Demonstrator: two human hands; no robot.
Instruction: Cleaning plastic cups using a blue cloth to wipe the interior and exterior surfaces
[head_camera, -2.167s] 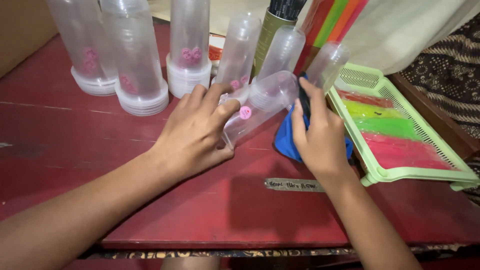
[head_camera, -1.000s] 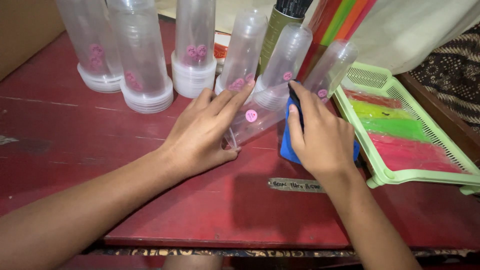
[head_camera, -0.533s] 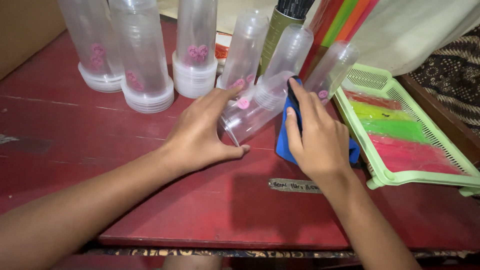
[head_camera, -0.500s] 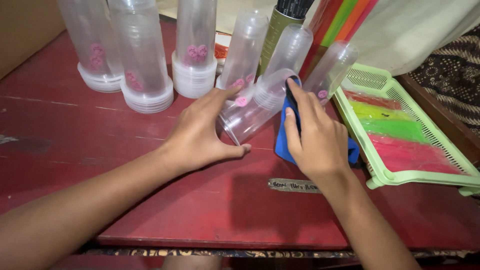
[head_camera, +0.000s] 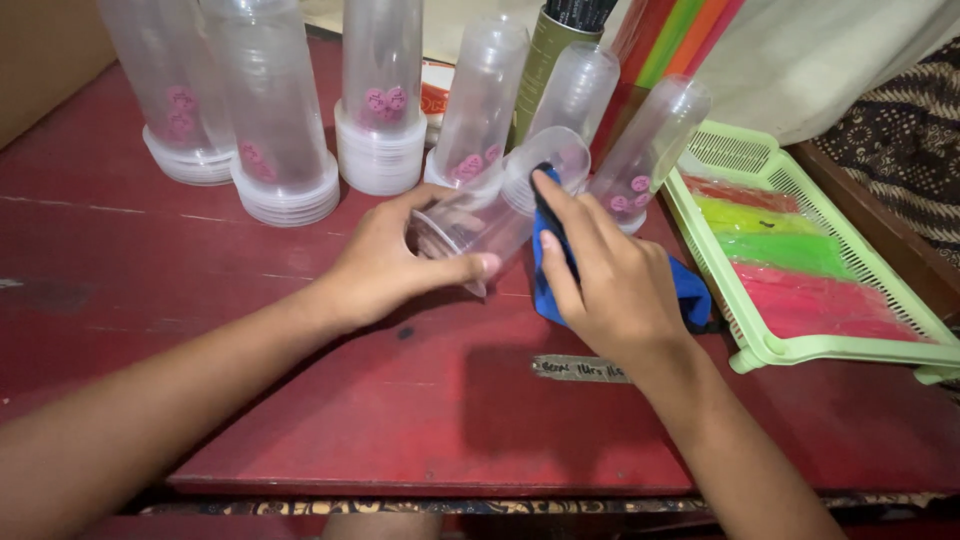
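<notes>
At centre, the left hand (head_camera: 385, 265) clasps one clear plastic cup (head_camera: 495, 205) lying tilted; the right hand (head_camera: 610, 285) presses a blue cloth (head_camera: 690, 295) against it. Six cup stacks (head_camera: 275, 120) with pink stickers stand from ten to one o'clock. One green tray (head_camera: 790, 350) sits at three.

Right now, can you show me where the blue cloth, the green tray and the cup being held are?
cloth (head_camera: 690, 292), head view, bare part right of the hand
tray (head_camera: 800, 350), head view, front rim
cup (head_camera: 495, 210), head view, clear side wall
</notes>
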